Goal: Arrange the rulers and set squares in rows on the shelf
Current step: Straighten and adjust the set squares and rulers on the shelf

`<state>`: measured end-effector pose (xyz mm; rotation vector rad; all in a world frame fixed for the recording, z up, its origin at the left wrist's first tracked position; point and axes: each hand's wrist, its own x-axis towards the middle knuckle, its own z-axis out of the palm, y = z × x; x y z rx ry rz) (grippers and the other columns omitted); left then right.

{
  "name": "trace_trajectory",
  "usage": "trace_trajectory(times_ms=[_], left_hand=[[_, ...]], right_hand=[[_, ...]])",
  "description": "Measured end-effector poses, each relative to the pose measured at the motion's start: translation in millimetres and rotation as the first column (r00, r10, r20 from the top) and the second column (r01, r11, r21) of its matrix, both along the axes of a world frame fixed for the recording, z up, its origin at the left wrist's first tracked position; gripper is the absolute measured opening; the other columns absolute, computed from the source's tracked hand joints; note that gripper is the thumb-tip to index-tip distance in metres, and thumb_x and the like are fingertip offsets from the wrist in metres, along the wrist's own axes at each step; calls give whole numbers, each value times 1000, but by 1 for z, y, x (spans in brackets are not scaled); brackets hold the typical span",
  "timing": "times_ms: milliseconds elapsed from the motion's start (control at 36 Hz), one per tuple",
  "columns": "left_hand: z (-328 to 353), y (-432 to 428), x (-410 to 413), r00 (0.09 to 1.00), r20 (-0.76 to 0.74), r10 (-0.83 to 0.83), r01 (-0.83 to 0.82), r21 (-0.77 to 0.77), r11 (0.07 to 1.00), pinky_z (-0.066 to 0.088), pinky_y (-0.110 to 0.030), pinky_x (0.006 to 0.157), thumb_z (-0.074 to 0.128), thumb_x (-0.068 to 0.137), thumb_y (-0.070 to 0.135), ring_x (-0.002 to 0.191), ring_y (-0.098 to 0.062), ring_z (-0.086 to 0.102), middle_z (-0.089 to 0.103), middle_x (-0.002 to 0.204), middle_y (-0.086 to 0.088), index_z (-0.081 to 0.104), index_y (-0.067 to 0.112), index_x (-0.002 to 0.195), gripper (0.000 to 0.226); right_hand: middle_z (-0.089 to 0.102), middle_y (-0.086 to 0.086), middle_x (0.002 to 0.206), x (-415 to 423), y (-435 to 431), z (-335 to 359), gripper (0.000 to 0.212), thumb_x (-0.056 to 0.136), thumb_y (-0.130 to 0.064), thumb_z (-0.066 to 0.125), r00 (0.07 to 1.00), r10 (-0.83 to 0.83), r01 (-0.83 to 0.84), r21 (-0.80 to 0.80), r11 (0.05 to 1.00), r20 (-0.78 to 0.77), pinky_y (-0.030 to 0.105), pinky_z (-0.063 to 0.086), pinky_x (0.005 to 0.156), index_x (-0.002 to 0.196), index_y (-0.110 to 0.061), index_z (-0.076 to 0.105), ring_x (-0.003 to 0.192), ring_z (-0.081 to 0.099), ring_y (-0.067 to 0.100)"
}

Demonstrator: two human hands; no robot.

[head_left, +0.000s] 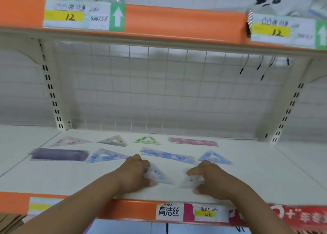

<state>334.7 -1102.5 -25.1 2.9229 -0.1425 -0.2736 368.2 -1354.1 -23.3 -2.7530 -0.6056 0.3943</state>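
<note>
White shelf (247,172) holds rulers (192,142) and set squares (113,141)

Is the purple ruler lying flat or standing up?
Lying flat. The purple ruler shows its whole broad face, resting on the white shelf at the left of the second row.

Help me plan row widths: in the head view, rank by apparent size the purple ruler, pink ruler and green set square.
1. purple ruler
2. pink ruler, farther back, so their order is unsure
3. green set square, clearly smallest
</note>
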Motion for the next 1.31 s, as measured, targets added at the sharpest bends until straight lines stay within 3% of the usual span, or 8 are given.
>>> trace_trajectory(times_ms=[111, 333, 528, 611, 778, 1000, 1139, 1306], left_hand=[[-4, 4, 3, 1000, 23, -4, 5, -10, 1000, 39, -28, 95, 58, 87, 51, 110, -19, 45, 44, 117, -3, 53, 22, 115, 41], [-5, 10, 5, 1000, -4, -17, 17, -33, 999, 38, -26, 98, 62, 85, 52, 115, -17, 45, 42, 128, -1, 43, 23, 133, 59], [2, 28, 3, 992, -110, 55, -50, 50, 998, 42, -28, 95, 66, 78, 60, 110, -16, 48, 45, 126, 0, 41, 23, 129, 68], [5, 44, 1, 980, -163, 113, -101, 80, 992, 42, -26, 86, 72, 72, 58, 100, -14, 49, 48, 114, 4, 43, 24, 120, 66], [1, 61, -4, 963, -195, 184, -166, 105, 981, 43, -27, 82, 75, 70, 56, 94, -15, 49, 47, 109, 4, 38, 27, 104, 58], [-1, 60, -8, 960, -170, 224, -209, 97, 973, 43, -27, 80, 75, 69, 56, 93, -15, 51, 46, 106, 4, 38, 28, 104, 58], [-2, 60, -8, 957, -170, 234, -220, 99, 971, 46, -30, 89, 75, 69, 55, 97, -17, 52, 47, 111, 2, 42, 25, 114, 63], [-4, 59, -8, 952, -163, 260, -244, 112, 963, 45, -29, 88, 74, 69, 58, 94, -17, 50, 42, 108, 3, 41, 26, 114, 64]], right_hand=[[39, -7, 129, 0, -3, -3, 55, 83, -29, 68, 999, -35, 34, -8, 999, -40, 28, 36, 104, 133, -41, 48, 126, 38, 14], [33, -10, 120, 7, -7, -3, 62, 80, -32, 71, 997, -60, 60, 3, 998, -47, 28, 34, 106, 135, -43, 45, 127, 35, 14], [35, -9, 136, 10, -13, -2, 69, 78, -34, 72, 996, -77, 77, -7, 997, -41, 28, 33, 107, 140, -39, 39, 129, 34, 13], [34, -6, 138, 10, -14, 0, 73, 78, -37, 72, 995, -92, 91, -36, 995, -26, 29, 34, 106, 142, -37, 35, 130, 33, 15], [38, -4, 132, 9, 8, 4, 55, 87, -31, 63, 998, -19, 19, 16, 1000, 57, 25, 34, 102, 138, -32, 41, 128, 33, 14], [46, -3, 125, 2, 33, 2, 31, 92, -32, 57, 991, 15, -18, 25, 1000, 130, 25, 36, 99, 123, -27, 55, 119, 42, 14], [49, 4, 126, -9, 69, -3, 38, 92, -40, 55, 983, 44, -55, 57, 997, 177, 31, 37, 100, 124, -20, 56, 123, 41, 20], [43, 3, 125, -14, 101, -8, 35, 89, -40, 61, 987, 105, -114, 65, 991, 120, 33, 40, 97, 119, -22, 57, 122, 37, 20]])
